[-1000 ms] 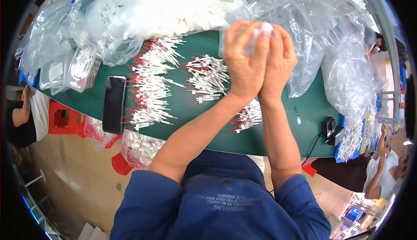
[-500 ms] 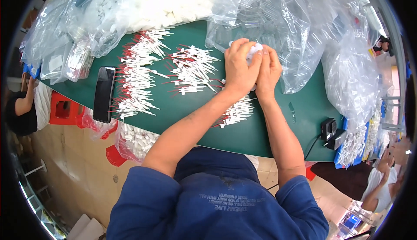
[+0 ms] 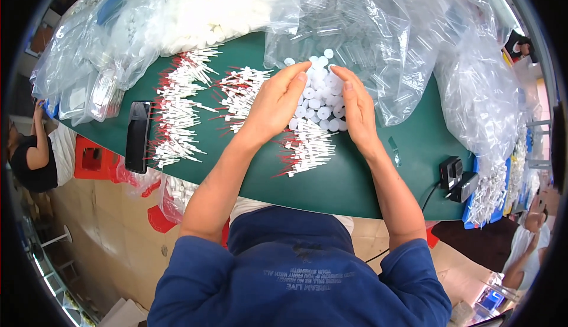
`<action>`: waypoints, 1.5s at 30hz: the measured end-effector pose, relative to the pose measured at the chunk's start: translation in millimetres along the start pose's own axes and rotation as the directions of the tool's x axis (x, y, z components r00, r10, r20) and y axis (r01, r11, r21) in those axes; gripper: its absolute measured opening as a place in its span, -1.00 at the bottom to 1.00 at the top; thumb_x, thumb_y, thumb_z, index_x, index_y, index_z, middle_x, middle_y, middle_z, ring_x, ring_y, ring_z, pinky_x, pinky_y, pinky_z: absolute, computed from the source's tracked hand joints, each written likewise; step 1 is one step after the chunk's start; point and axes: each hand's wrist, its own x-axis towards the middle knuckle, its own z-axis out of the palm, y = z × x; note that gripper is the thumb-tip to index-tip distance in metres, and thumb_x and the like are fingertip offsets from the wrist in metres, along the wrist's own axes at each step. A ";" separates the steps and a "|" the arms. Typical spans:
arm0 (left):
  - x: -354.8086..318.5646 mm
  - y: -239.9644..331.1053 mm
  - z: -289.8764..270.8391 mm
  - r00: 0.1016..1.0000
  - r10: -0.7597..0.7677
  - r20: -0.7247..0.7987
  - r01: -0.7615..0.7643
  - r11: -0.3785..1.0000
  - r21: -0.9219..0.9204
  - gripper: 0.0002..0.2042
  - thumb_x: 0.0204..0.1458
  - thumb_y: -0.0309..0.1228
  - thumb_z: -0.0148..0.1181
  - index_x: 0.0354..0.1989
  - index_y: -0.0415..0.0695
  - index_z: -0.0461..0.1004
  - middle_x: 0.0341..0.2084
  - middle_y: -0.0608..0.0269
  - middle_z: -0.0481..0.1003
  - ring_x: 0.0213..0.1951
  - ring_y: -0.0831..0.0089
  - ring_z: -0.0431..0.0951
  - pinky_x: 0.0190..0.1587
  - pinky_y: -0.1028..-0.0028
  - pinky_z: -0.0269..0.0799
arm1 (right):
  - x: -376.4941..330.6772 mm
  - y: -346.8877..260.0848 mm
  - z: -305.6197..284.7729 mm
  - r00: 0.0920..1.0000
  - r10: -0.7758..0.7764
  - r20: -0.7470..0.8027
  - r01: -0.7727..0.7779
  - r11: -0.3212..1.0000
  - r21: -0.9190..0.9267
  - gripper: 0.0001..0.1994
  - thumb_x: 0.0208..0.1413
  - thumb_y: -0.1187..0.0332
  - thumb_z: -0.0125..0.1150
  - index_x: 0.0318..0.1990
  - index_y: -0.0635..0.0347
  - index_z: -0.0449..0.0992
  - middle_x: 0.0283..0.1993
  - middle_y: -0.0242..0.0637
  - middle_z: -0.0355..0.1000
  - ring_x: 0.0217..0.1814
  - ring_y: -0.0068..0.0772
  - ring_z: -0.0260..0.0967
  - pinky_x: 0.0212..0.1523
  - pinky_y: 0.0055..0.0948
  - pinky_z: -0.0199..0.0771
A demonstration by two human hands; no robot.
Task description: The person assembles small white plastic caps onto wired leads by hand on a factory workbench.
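Between my hands lies a loose pile of small round white plastic caps on the green tabletop. My left hand is at the pile's left edge, palm turned inward, fingers stretched and holding nothing. On the other side, my right hand curves along the caps with its fingers extended and empty. Just below the pile is a bundle of thin white sticks with red ends. A second bundle of such sticks is partly covered by my left hand, and a longer row stretches farther left.
A black phone lies left of the stick row. Clear plastic bags with tube-like pieces and a bag of pale pieces line the far side. A small black camera with a cable sits near the right edge. Other people sit nearby.
My hands were cupped together around white pieces; now they are apart, the left one moved leftward. The caps are spread on the table between them.
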 end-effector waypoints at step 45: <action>-106.2 -27.6 11.4 0.911 0.402 0.092 -0.378 0.722 0.580 -0.54 -0.29 -0.53 0.55 -0.16 -0.22 0.48 -0.11 0.07 0.43 0.10 -0.04 0.45 0.07 0.13 0.42 | -84.4 -30.5 -4.8 0.918 -0.262 0.298 0.374 0.824 -0.427 -0.63 -0.20 0.45 0.50 -0.17 0.19 0.54 -0.15 -0.26 0.44 -0.21 -0.21 0.44 -0.31 -0.30 0.49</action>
